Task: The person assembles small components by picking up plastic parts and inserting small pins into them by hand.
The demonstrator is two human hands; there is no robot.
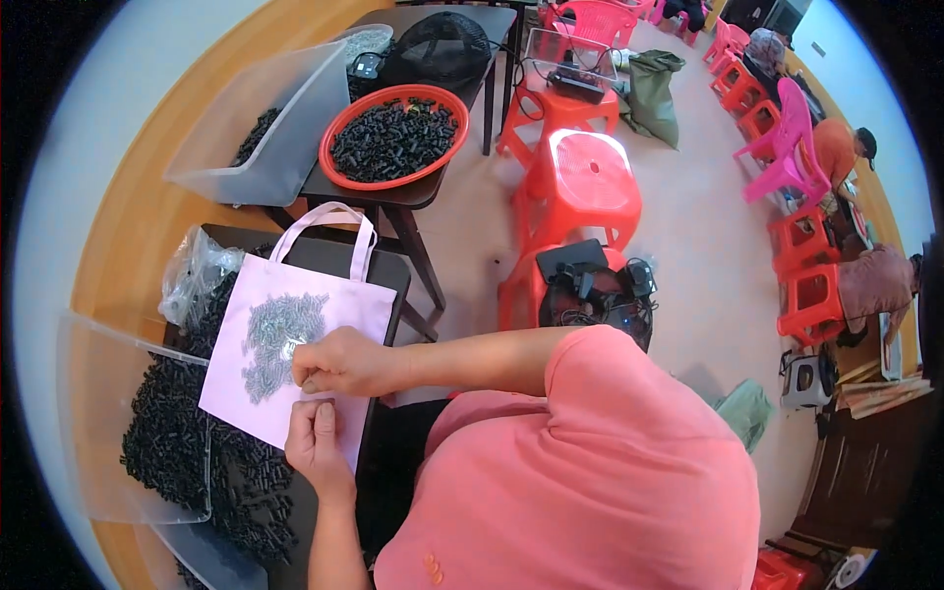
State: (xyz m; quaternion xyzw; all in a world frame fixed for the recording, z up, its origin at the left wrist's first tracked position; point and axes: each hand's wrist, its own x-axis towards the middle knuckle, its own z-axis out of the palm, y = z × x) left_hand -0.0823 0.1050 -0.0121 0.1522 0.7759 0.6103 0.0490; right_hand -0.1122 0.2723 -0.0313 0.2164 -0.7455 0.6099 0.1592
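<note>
A pale pink tote bag [236, 388] lies flat on the dark table, its two handles pointing away from me. A heap of small clear-grey pieces [280, 334] is spread on it; their exact kind is too small to tell. Over the heap's right edge, my right hand [344, 362] is closed in a pinch. Just nearer to me, my left hand [317, 438] is also closed, its thumb pressed to its fingers by the bag's near edge. Whatever either hand holds is hidden or too small to name. The two hands are close together.
Many black short tubes fill a clear bin [98, 442] at left and spill beside it. Behind stand a red basin [447, 167] of black tubes and another clear bin [216, 182]. Red stools [590, 177] stand at right, one with black devices; people sit along the far wall.
</note>
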